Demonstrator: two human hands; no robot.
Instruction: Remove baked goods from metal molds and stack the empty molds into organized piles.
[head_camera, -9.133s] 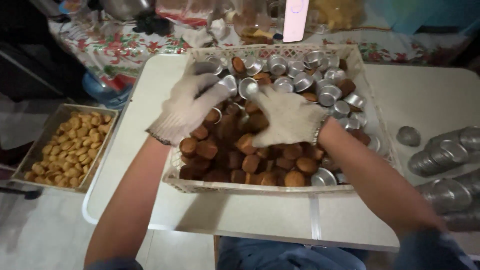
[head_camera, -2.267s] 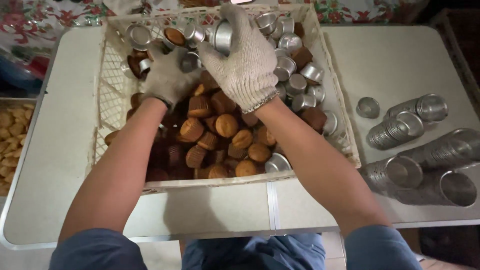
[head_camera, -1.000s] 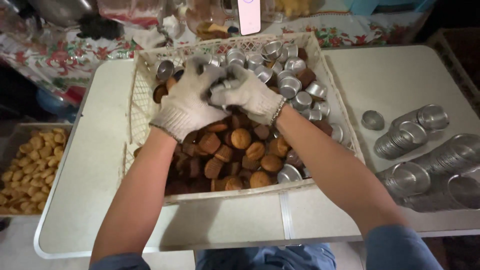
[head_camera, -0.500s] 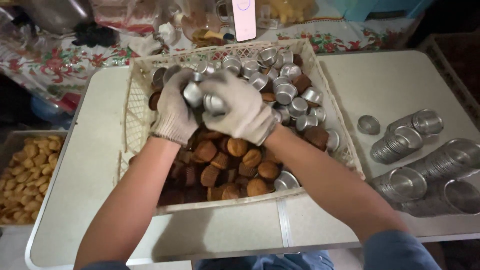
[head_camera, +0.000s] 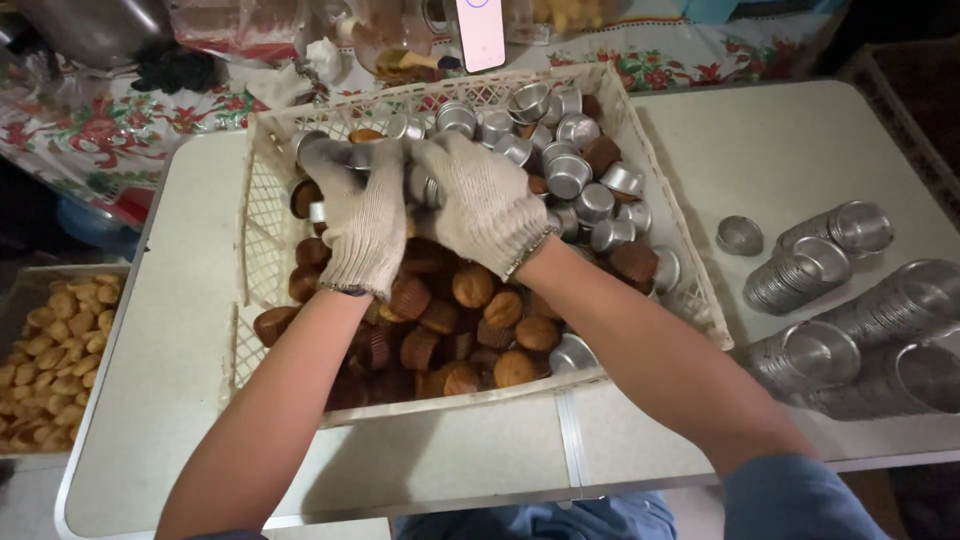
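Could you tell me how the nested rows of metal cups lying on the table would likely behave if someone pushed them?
The stacked metal cups lie on their sides on the smooth white table, so they would probably roll or slide. They look thin and shiny, so likely light and somewhat slippery. Being only nested, a row may come apart when nudged, like the single cup lying loose nearby.

I see a cream plastic lattice crate (head_camera: 262, 215) sitting on the white worktop (head_camera: 160, 400), heaped with small brown ridged cakes (head_camera: 472, 285) toward my near side and small shiny metal baking cups (head_camera: 568, 175) toward the far side. Some cups lie tipped on their sides, some mouth up. My gloved left hand (head_camera: 365, 215) and right hand (head_camera: 480, 200) rest side by side on the pile, closed around metal cups (head_camera: 322, 150).
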